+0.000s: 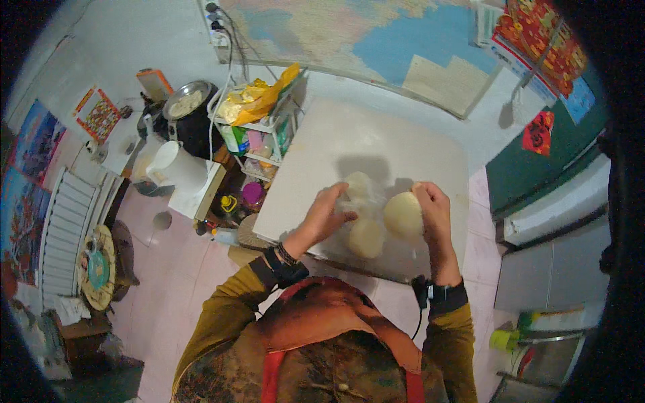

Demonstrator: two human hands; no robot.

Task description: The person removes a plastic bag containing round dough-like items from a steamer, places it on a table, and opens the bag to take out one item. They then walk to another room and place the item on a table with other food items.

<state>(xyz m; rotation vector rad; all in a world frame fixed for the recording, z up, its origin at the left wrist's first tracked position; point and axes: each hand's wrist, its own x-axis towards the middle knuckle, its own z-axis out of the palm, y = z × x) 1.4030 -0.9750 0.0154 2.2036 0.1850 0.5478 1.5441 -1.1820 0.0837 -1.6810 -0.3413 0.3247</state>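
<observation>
My right hand grips a round pale bun by its right side, above the near part of a pale tabletop. Just left of that bun is a clear plastic bag, blurred and hard to make out. Two more pale round buns show in or under its film, an upper bun and a lower bun. At the bag's left edge, my left hand holds the film, thumb and fingers spread along it.
Left of the table stands a white shelf rack with packets, under a yellow bag. Beyond it are a dark pot and a white pitcher. A map hangs on the wall behind. Grey cabinets stand at right.
</observation>
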